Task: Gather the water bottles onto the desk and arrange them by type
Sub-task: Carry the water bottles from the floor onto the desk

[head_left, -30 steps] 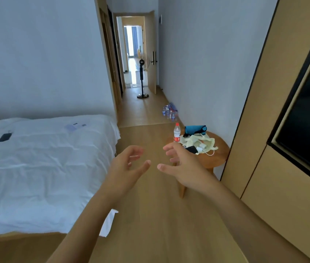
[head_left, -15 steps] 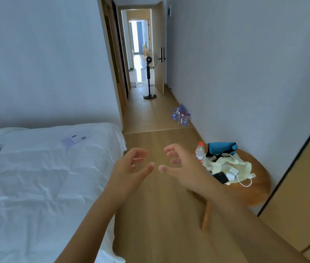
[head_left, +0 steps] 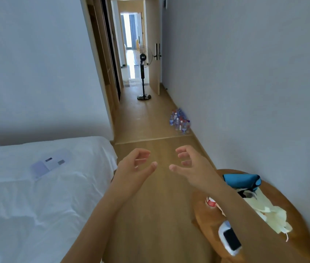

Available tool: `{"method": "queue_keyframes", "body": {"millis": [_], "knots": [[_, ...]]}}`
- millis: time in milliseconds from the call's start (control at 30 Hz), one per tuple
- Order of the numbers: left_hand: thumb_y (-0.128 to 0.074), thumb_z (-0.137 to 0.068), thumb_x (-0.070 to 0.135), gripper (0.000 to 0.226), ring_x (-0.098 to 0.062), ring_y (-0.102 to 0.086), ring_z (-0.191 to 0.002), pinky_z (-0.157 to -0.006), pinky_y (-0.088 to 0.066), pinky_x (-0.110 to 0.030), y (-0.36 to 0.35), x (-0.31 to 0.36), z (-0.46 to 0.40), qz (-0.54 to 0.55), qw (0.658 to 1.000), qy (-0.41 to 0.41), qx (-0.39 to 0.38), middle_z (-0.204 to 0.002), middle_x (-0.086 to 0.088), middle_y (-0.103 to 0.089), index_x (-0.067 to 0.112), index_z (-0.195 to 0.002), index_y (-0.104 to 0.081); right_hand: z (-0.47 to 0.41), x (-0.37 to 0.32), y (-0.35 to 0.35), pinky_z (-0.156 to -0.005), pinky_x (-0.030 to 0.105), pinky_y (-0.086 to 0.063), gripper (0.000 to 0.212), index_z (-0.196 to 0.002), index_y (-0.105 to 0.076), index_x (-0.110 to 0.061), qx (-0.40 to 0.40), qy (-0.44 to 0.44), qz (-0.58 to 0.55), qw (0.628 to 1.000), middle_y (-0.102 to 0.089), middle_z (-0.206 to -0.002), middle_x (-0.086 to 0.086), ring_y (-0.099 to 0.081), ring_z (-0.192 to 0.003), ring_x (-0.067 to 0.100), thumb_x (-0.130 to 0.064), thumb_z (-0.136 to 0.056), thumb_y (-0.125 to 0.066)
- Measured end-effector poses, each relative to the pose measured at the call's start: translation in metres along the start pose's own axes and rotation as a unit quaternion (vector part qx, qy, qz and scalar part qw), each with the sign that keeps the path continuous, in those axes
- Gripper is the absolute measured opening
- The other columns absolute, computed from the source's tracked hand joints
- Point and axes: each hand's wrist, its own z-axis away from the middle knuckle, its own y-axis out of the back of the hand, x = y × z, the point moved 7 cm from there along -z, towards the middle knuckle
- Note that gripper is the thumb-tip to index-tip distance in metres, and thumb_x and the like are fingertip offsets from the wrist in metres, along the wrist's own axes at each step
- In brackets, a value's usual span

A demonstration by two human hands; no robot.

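A cluster of several water bottles [head_left: 180, 121] with blue and red labels stands on the wooden floor against the right wall, farther down the hallway. One bottle with a red cap and label [head_left: 211, 202] stands on the round wooden table [head_left: 207, 221] at lower right, mostly hidden behind my right forearm. My left hand [head_left: 135, 168] and my right hand [head_left: 192, 166] are held out in front of me, fingers curled and apart, holding nothing. No desk is in view.
A bed with white sheets [head_left: 36, 196] fills the left, with a pale card [head_left: 49, 165] on it. The table also holds a blue pouch [head_left: 241, 181], cream cloth [head_left: 267, 211] and a small device [head_left: 230, 238]. A standing fan [head_left: 143, 76] stands by the open door.
The view has advanced down the room: the round table slid to the lower right, the bottle cluster on the floor is nearer. Both hands stay raised and empty.
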Motion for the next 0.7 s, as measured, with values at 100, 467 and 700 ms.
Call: {"method": "queue_keyframes", "body": {"millis": [100,467,700], "knots": [[-0.074,-0.087,0.032,0.03,0.003,-0.061,-0.105,-0.085,-0.048,-0.013,-0.007,-0.025,-0.075,0.002,1.0,-0.011,-0.011,-0.113,0.019,-0.064,0.027,-0.114,-0.063,-0.071,0.016,-0.004,-0.079,0.019,-0.043,0.046,-0.125,-0.049,-0.034,0.016,-0.011,-0.003,1.0,-0.052,-0.12,-0.015,-0.056,-0.105,0.006,-0.038,-0.085,-0.073],[-0.073,-0.088,0.028,0.03,0.005,-0.06,-0.101,-0.076,-0.046,-0.005,-0.009,-0.083,-0.372,-0.001,0.997,-0.036,-0.063,-0.11,0.014,-0.064,0.024,-0.115,-0.062,-0.34,0.046,0.013,-0.077,0.018,-0.044,0.04,-0.108,-0.048,-0.042,0.096,-0.05,-0.054,0.993,-0.053,-0.107,-0.022,-0.059,-0.101,0.004,-0.034,-0.083,-0.078],[-0.074,-0.087,0.022,0.032,-0.006,-0.063,-0.104,-0.088,-0.051,-0.018,-0.039,-0.123,-0.509,0.0,0.996,-0.017,-0.092,-0.113,0.008,-0.065,0.017,-0.117,-0.063,-0.48,0.091,0.012,-0.08,0.021,-0.043,0.043,-0.114,-0.049,-0.037,0.1,-0.083,-0.059,0.99,-0.055,-0.112,-0.014,-0.059,-0.103,0.009,-0.032,-0.083,-0.078]]}}
